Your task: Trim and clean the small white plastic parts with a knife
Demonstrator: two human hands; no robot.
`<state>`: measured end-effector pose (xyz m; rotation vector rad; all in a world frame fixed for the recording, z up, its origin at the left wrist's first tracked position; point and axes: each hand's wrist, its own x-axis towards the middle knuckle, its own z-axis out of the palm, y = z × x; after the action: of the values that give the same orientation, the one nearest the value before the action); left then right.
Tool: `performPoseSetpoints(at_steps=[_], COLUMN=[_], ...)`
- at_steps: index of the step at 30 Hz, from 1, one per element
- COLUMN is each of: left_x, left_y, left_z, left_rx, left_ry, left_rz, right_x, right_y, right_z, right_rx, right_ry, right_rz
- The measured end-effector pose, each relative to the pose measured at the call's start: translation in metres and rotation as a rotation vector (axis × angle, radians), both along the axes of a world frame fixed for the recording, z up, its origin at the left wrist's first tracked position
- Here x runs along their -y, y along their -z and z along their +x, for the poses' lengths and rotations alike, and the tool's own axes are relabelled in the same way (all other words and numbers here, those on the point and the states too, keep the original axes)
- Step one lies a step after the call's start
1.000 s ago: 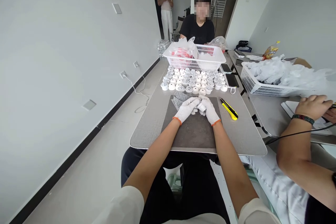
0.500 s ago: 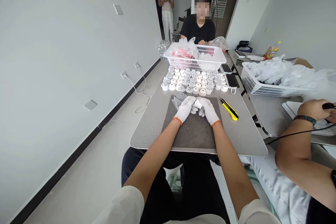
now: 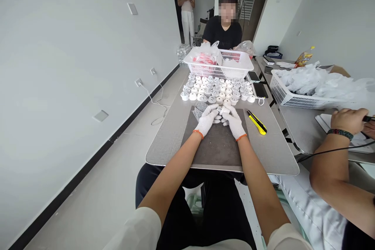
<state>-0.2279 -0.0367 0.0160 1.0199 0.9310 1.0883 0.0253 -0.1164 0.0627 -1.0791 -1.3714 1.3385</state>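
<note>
Both my hands wear white knit gloves with orange cuffs and meet over the dark mat [image 3: 215, 148]. Between my left hand [image 3: 207, 119] and my right hand [image 3: 233, 120] is a small white round plastic part [image 3: 222, 110], gripped by the fingers of both. The fingers hide much of it. A grey speckled cloth [image 3: 200, 110] lies just beyond my left hand. Past the hands stand rows of similar white round parts [image 3: 202, 89], some with grey tops. To the right of my right hand lies a yellow and black utility knife [image 3: 257, 122].
A white basket [image 3: 234, 72] holding plastic bags stands behind the rows. Two phones [image 3: 260, 90] lie at their right. On the side table, another basket [image 3: 295, 99] is heaped with clear bags. A co-worker's arm [image 3: 334, 152] is at the right; two people are at the back.
The white part has been turned between my gloved fingers, which have shifted slightly around it. The co-worker's hand at the right has moved a little. The view has shifted slightly.
</note>
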Motion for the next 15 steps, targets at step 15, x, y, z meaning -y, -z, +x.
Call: performPoseSetpoints(at_steps=[15], left_x=[-0.001], left_y=[0.004], left_z=[0.0], left_rx=[-0.044], left_ry=[0.013], left_rz=[0.046], right_x=[-0.051], right_y=[0.054], right_z=[-0.108], right_rx=[-0.098], right_ry=[0.305], right_rz=[-0.034])
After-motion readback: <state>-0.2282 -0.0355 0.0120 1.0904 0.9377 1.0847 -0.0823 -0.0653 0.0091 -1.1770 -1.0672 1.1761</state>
